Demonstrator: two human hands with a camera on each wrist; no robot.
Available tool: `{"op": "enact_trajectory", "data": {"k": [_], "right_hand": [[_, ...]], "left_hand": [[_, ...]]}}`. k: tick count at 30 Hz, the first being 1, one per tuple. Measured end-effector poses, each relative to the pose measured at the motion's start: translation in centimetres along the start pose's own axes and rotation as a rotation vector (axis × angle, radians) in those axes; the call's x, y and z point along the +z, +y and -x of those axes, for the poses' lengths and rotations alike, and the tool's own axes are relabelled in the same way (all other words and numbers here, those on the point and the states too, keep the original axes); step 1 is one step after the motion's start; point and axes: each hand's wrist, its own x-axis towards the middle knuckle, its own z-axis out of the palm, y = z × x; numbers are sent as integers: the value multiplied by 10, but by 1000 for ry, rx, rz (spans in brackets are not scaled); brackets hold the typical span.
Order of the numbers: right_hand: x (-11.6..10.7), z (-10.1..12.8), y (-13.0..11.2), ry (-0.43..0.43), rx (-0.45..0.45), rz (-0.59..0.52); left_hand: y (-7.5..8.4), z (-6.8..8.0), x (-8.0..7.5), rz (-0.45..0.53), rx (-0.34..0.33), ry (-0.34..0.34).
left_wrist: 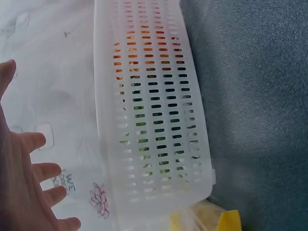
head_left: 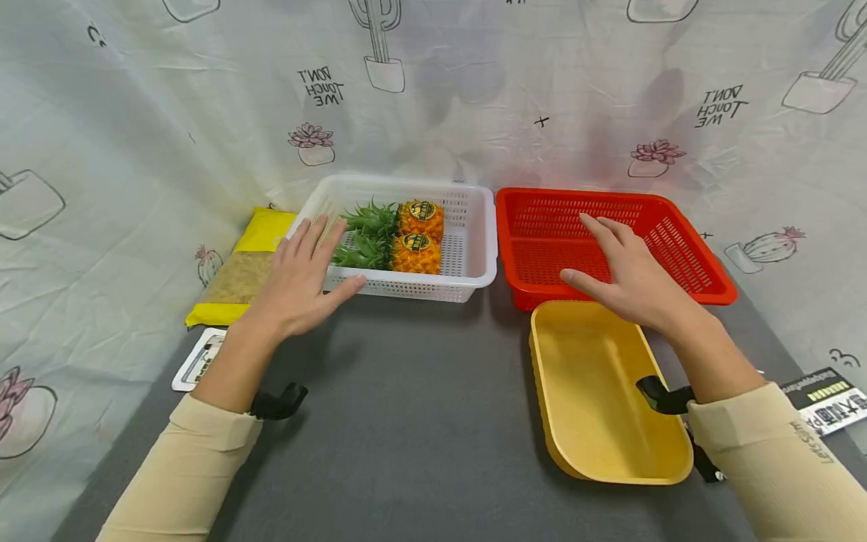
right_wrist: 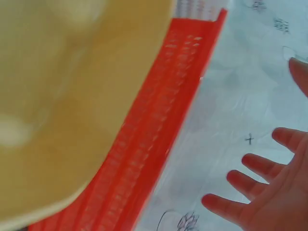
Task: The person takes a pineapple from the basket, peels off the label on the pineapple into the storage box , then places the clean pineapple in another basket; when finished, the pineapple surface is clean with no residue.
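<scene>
My left hand hovers with fingers spread at the near left corner of a white perforated basket, holding nothing. Inside that basket lie two toy pineapples, orange with green leaves and black-and-yellow labels, side by side. Over the front of a red basket my right hand is held out, fingers extended and nothing in its grasp. Below it stands a yellow plastic bin, its far end against the red basket. In the left wrist view the white basket's wall shows orange and green through its slots.
A yellow bag of tan contents leans at the left, beside a white card. A black-and-white printed packet lies at the right edge. A printed curtain encloses the back and sides of the grey table.
</scene>
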Motion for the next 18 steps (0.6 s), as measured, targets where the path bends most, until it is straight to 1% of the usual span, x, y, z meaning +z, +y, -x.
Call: {"op": "enact_trajectory", "data": {"k": [7, 12, 16, 18], "right_hand": [[3, -17, -19, -55, -4, -73], [5, -32, -31, -57, -31, -109], [10, -45, -41, -60, -45, -137], [13, -51, -46, -63, -45, -156]], "left_hand": [[-7, 6, 8, 78, -61, 28], [-11, 8, 9, 129, -99, 46], [-18, 11, 9, 190, -128, 79], [-21, 13, 10, 232, -145, 108]]}}
